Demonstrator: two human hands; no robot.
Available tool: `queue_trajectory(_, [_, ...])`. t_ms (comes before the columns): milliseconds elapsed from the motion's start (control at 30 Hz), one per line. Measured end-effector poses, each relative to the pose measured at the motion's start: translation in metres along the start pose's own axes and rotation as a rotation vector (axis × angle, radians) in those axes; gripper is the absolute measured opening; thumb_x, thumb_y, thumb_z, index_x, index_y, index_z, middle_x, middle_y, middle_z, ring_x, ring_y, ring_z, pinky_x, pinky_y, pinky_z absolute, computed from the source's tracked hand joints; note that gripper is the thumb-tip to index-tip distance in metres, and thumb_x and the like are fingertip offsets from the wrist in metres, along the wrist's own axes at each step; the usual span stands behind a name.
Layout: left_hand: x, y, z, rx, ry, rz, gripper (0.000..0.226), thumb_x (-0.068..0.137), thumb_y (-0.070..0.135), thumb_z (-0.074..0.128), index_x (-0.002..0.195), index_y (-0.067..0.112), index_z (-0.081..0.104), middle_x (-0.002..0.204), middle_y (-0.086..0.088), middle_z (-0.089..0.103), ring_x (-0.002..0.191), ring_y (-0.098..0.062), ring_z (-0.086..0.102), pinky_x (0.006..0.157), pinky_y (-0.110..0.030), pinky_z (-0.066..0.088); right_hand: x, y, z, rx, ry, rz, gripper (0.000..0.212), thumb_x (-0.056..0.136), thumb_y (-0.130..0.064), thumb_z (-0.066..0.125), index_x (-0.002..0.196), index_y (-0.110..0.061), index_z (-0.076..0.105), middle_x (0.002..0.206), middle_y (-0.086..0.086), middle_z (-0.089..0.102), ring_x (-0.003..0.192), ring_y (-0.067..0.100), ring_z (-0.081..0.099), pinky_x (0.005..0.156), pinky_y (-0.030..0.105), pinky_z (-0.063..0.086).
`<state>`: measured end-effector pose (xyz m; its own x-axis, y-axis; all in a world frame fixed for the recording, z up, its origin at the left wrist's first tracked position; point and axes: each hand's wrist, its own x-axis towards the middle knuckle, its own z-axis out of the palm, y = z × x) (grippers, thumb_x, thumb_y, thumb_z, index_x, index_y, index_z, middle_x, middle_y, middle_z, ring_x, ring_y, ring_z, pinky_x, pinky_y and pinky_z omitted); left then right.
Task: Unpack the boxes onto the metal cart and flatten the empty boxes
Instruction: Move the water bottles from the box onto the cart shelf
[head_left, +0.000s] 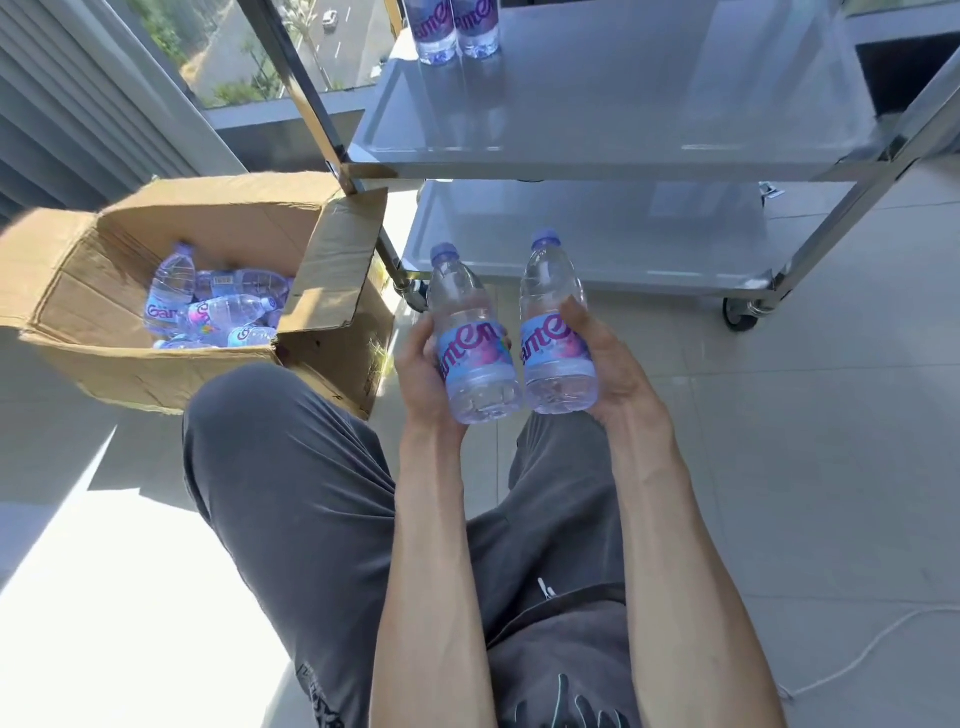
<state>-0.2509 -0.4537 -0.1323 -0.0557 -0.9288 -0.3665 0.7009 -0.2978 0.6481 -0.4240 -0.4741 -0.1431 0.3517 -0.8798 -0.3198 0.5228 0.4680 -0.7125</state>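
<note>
My left hand (423, 366) grips a clear water bottle (475, 338) with a purple cap and a blue label. My right hand (610, 371) grips a second, matching bottle (556, 332). Both bottles point up and away, side by side, just in front of the metal cart (597, 150). Two more bottles (457, 26) stand at the back left of the cart's upper shelf. An open cardboard box (171, 374) on the floor to my left holds several bottles (213, 306) lying jumbled.
The cart's lower shelf (597, 234) is bare, and a caster wheel (740, 314) sits at its front right corner. My knee in grey trousers (280, 467) is beside the box. A white cable (852, 660) lies on the tiled floor at right. A window is behind the box.
</note>
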Motion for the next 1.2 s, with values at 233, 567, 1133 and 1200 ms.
queue_trajectory(233, [0.006, 0.003, 0.005, -0.01, -0.069, 0.021, 0.038, 0.094, 0.041, 0.047, 0.105, 0.009, 0.064, 0.091, -0.007, 0.062, 0.08, -0.019, 0.063, 0.076, -0.035, 0.057, 0.011, -0.008, 0.003, -0.056, 0.14, 0.038, 0.075, 0.055, -0.046, 0.09, 0.109, 0.002, 0.069, 0.099, 0.023, 0.066, 0.086, 0.034, 0.065, 0.085, 0.048, 0.053])
queue_trajectory(567, [0.1, 0.076, 0.031, 0.201, -0.052, 0.174, 0.038, 0.085, 0.03, 0.073, 0.112, 0.012, 0.053, 0.094, -0.013, 0.054, 0.085, -0.028, 0.055, 0.086, -0.048, 0.044, 0.077, -0.079, 0.048, -0.152, 0.184, -0.128, 0.064, 0.065, -0.036, 0.085, 0.103, 0.011, 0.066, 0.086, 0.023, 0.069, 0.07, 0.031, 0.069, 0.066, 0.039, 0.057])
queue_trajectory(1133, [0.302, 0.218, 0.071, 0.689, 0.269, 0.621, 0.07, 0.055, 0.033, 0.08, 0.123, 0.022, 0.066, 0.103, 0.0, 0.073, 0.093, -0.021, 0.071, 0.086, -0.05, 0.058, 0.293, -0.161, 0.094, -0.694, 0.349, -0.702, 0.029, 0.075, -0.012, 0.078, 0.102, -0.013, 0.069, 0.094, -0.003, 0.073, 0.084, 0.01, 0.068, 0.074, 0.026, 0.055])
queue_trajectory(1200, [0.313, 0.219, 0.07, 0.675, 0.252, 0.629, 0.063, 0.059, 0.028, 0.08, 0.12, 0.019, 0.067, 0.097, 0.003, 0.074, 0.089, -0.02, 0.072, 0.084, -0.048, 0.059, 0.315, -0.169, 0.097, -0.793, 0.365, -0.752, 0.042, 0.071, -0.019, 0.077, 0.112, -0.015, 0.067, 0.1, -0.005, 0.072, 0.091, 0.01, 0.068, 0.077, 0.025, 0.055])
